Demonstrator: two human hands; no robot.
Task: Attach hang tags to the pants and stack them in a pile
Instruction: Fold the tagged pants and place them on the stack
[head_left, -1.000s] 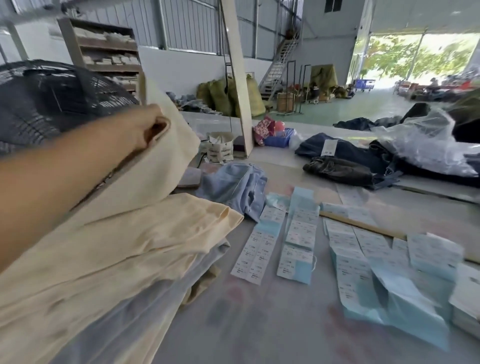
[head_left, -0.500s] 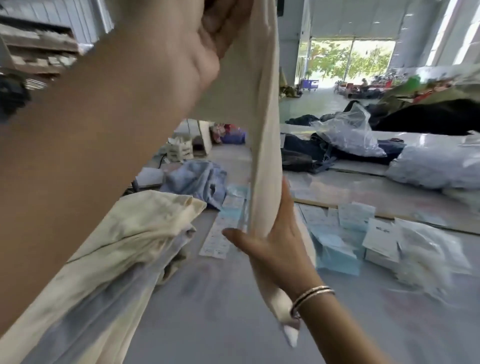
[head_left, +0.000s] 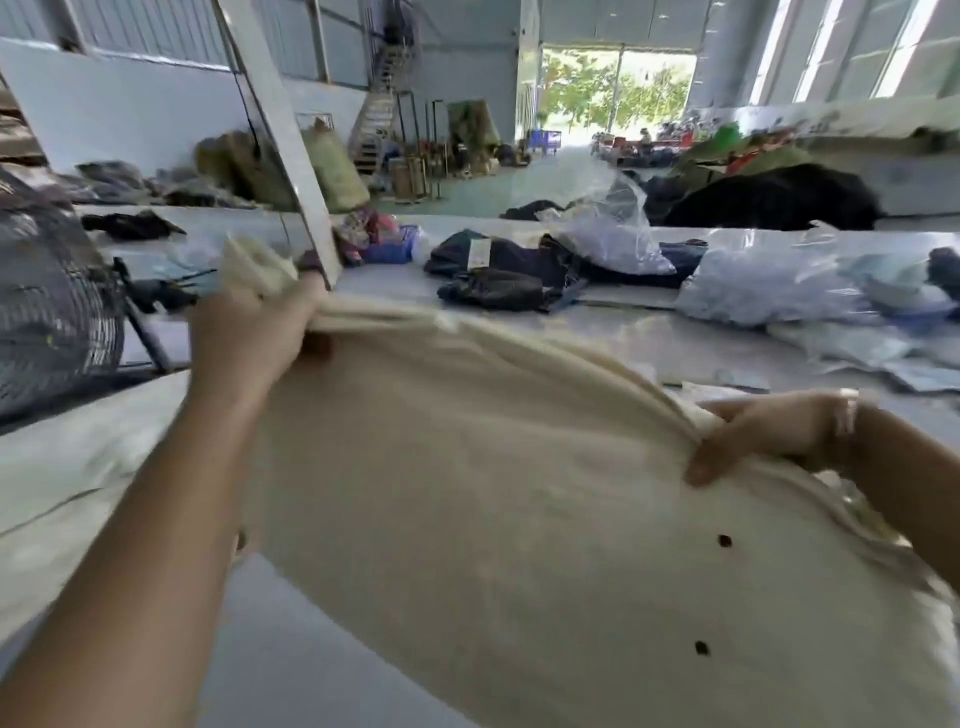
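L hand (head_left: 254, 338) and R hand (head_left: 758, 436) each grip, fingers curled, the cream cotton pants (head_left: 519, 519) (two dark holes), held above the grey table (head_left: 291, 670).

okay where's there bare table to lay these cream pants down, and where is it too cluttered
Bare table shows near you, under the cream pants, between your left hand side and the fan. Another strip lies beyond the pants, before the dark clothes. By your right hand it is crowded: plastic bags and loose papers.
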